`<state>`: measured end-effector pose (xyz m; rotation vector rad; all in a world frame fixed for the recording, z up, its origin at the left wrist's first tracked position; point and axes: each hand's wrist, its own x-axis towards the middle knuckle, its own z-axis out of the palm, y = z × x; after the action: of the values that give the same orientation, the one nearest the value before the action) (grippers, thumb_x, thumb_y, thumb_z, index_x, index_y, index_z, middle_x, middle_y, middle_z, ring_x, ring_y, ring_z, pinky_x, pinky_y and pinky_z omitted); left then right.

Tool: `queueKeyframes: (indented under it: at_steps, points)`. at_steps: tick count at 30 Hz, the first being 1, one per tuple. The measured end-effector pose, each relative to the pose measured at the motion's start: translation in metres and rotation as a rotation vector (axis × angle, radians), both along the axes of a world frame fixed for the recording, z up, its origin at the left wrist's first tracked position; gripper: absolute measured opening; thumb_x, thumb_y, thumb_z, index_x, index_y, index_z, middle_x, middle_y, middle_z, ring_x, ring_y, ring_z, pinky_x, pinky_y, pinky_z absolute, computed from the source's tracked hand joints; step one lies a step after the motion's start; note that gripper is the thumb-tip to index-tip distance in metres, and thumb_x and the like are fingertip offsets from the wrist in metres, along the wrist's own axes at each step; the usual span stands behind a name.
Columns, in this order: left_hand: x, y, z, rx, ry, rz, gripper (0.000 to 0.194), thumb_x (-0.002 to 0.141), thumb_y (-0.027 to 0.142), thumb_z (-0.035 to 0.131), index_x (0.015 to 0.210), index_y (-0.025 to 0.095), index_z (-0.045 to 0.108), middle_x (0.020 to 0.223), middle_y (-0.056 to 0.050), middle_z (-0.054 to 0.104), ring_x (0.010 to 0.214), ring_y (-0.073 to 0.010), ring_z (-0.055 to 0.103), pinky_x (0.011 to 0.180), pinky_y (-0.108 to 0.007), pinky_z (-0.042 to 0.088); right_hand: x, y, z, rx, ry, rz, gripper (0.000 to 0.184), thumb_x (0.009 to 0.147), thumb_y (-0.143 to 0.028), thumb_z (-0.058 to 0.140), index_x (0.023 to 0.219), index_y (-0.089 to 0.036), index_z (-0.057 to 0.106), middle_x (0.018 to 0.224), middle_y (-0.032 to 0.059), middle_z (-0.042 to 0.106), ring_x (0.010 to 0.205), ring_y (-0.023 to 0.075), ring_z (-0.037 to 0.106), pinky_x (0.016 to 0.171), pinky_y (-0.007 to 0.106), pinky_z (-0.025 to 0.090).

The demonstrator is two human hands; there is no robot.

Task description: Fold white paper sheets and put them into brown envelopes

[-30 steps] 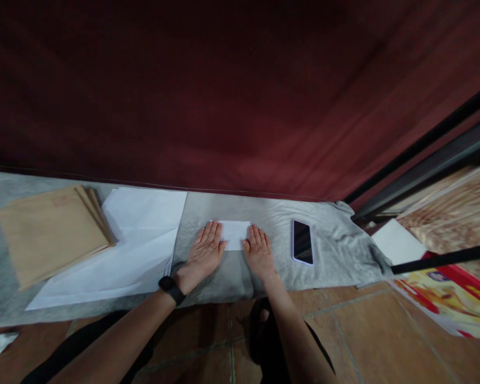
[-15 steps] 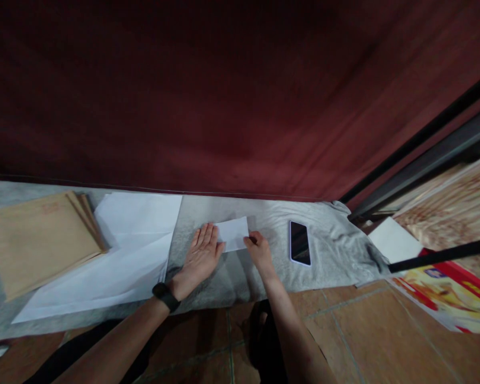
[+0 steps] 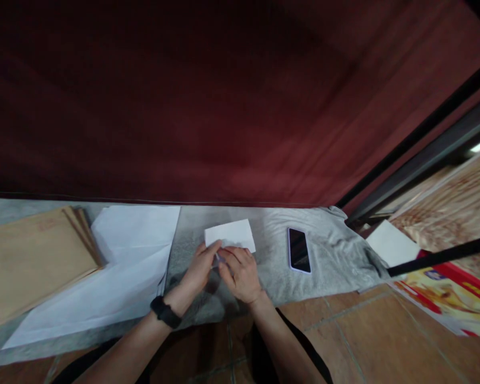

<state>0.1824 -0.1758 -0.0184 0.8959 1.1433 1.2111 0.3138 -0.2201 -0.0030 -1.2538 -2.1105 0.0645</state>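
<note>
"Head view: where is the small white paper (image 3: 232,232)?"

"Near the middle of the grey cloth (image 3: 272,282), closer to its far edge than its near edge. The paper sits slightly askew, one corner pointing toward the phone (image 3: 299,250), which lies nearer the cloth's right end."

"State of the hands?"

"Together at the paper's near edge. The left hand (image 3: 200,265) has its thumb on the paper; the right hand (image 3: 242,274) has its fingers curled at the same edge, just beside that thumb. Both appear to pinch the paper. Whether its underside rests on the cloth cannot be told."

"How should this handling be done well?"

"Use light fingertip pressure. The left thumb should act as the fixed point while the right fingers work the near edge. Align edges and corners before pressing any crease; a skewed crease would be hard to correct. Soft cloth probably gives poor backing, so press evenly."

"Any obstruction?"

"None close by. The brown envelopes (image 3: 40,258) and large white sheets (image 3: 104,293) lie toward the cloth's left end, apart from both hands."
</note>
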Motion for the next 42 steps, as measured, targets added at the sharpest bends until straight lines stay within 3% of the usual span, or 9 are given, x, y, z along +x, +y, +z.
queueKeyframes:
  at_steps: [6,11,15,17,23,27,30,36,42]
  points:
    - [-0.021,0.008,-0.003,-0.083,0.068,-0.187,0.047,0.075,0.041,0.068,0.112,0.012,0.072,0.100,-0.011,0.079,0.094,-0.0308,0.074,0.082,-0.044,0.059,0.023,0.024,-0.031,-0.137,0.256,-0.417,0.041,0.097,-0.026,0.042,0.136,-0.019,0.052,0.129,0.0129,0.060,0.120,0.0239,0.058,0.100,0.038,0.049]
    - [-0.021,0.015,-0.013,-0.035,0.491,-0.154,0.038,0.083,0.029,0.058,0.117,0.016,0.069,0.112,-0.011,0.077,0.103,-0.0321,0.072,0.090,-0.046,0.056,0.030,0.034,-0.055,-0.326,0.261,-0.433,0.043,0.093,-0.018,0.042,0.133,-0.017,0.055,0.110,0.0101,0.070,0.090,0.0208,0.069,0.082,0.031,0.055]
    - [-0.019,0.016,-0.012,0.034,1.072,-0.089,0.057,0.087,0.025,0.057,0.143,0.015,0.049,0.117,-0.013,0.074,0.109,-0.0310,0.070,0.093,-0.042,0.054,0.026,0.028,-0.051,-0.253,0.077,-0.444,0.046,0.093,-0.014,0.043,0.138,-0.014,0.053,0.125,0.0153,0.064,0.108,0.0240,0.065,0.093,0.036,0.052]
    - [-0.018,0.012,-0.010,0.081,1.205,-0.105,0.066,0.090,0.024,0.056,0.152,0.015,0.036,0.119,-0.013,0.073,0.107,-0.0298,0.070,0.091,-0.040,0.054,0.023,0.025,-0.046,-0.208,0.018,-0.401,0.044,0.095,-0.015,0.042,0.138,-0.014,0.054,0.131,0.0164,0.061,0.121,0.0262,0.059,0.101,0.040,0.049]
    - [-0.018,0.002,-0.015,0.300,1.313,-0.101,0.075,0.095,0.019,0.048,0.160,0.020,0.012,0.135,-0.014,0.061,0.103,-0.0230,0.069,0.084,-0.032,0.055,0.009,0.018,-0.049,-0.226,-0.040,-0.183,0.044,0.103,-0.024,0.038,0.143,-0.013,0.052,0.148,0.0139,0.053,0.139,0.0230,0.046,0.113,0.041,0.041]
    - [-0.019,-0.002,-0.019,0.405,1.451,-0.071,0.062,0.096,0.020,0.045,0.156,0.018,0.029,0.154,-0.018,0.043,0.122,-0.0298,0.061,0.096,-0.041,0.052,0.001,0.012,-0.058,-0.249,-0.172,-0.174,0.049,0.105,-0.031,0.037,0.150,-0.014,0.044,0.157,0.0123,0.043,0.145,0.0240,0.039,0.119,0.044,0.033]
    - [-0.016,-0.005,-0.021,0.470,1.537,-0.063,0.052,0.097,0.021,0.040,0.149,0.016,0.043,0.163,-0.017,0.032,0.141,-0.0362,0.043,0.111,-0.052,0.040,0.001,0.010,-0.062,-0.254,-0.261,-0.194,0.051,0.106,-0.034,0.037,0.153,-0.015,0.040,0.160,0.0121,0.038,0.148,0.0246,0.035,0.121,0.045,0.029]
    - [-0.001,-0.019,-0.037,0.669,1.440,-0.254,0.059,0.103,0.041,0.032,0.155,0.014,0.033,0.162,-0.013,0.036,0.151,-0.0247,0.029,0.124,-0.046,0.024,0.006,0.009,-0.069,-0.248,-0.385,-0.176,0.056,0.101,-0.021,0.039,0.156,-0.014,0.034,0.162,0.0107,0.033,0.151,0.0244,0.029,0.123,0.045,0.024]
    - [-0.004,-0.027,-0.045,0.660,1.464,-0.258,0.072,0.102,0.056,0.027,0.155,0.007,0.031,0.161,-0.017,0.036,0.152,-0.0250,0.028,0.125,-0.045,0.021,0.009,0.008,-0.068,-0.226,-0.455,-0.164,0.054,0.104,-0.026,0.037,0.158,-0.019,0.031,0.164,0.0087,0.028,0.151,0.0264,0.027,0.122,0.049,0.023]
